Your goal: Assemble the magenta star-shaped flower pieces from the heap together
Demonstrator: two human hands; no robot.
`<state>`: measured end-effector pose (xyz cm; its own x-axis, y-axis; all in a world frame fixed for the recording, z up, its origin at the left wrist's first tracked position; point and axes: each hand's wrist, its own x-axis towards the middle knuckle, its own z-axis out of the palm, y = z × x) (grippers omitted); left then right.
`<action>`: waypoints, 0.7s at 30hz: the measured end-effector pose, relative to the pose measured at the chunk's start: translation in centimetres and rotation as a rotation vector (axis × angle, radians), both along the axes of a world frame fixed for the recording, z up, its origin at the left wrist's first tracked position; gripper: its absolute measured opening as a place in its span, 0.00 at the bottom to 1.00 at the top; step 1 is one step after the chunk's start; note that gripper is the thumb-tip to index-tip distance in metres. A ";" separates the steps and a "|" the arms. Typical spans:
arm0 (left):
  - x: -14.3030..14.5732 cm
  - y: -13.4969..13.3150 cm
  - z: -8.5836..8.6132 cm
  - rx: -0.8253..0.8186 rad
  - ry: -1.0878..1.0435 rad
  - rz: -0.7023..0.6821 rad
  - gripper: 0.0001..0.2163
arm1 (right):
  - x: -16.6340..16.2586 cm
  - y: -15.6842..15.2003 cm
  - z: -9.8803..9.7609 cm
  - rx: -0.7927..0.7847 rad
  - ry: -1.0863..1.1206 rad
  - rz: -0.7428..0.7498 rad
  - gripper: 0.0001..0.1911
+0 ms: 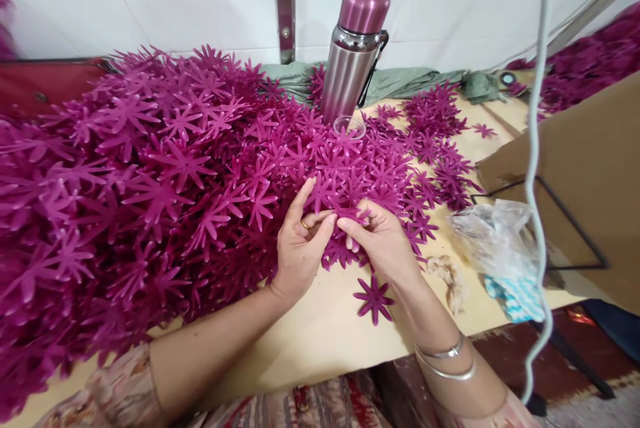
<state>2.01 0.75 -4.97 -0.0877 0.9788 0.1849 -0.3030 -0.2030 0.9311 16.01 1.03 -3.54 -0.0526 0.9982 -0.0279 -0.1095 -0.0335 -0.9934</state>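
A large heap of magenta star-shaped artificial flower pieces (165, 168) spreads over the table on the left and middle. At its front edge my left hand (303, 245) pinches with thumb and fingertips, index finger raised; a ring is on one finger. Close beside it, almost thumb to thumb, my right hand (385, 238) has its fingers closed on a magenta flower piece (353, 213). Against the heap behind, the pinched piece is hard to make out, and the exact grip of the left fingertips is partly hidden. One single flower piece (374, 299) lies on the table below my right wrist.
A steel flask with a magenta cap (353, 55) stands behind the heap, near a small clear ring-like dish (350, 127). Right of my hands are a clear plastic bag (493, 231), a cardboard box (575, 181) and a hanging pale cable (535, 148). A tiled wall (200, 1) bounds the back.
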 end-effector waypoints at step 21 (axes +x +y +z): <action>0.0 -0.2 -0.2 -0.039 -0.004 -0.009 0.32 | 0.7 -0.1 1.5 0.576 -0.563 -0.311 0.13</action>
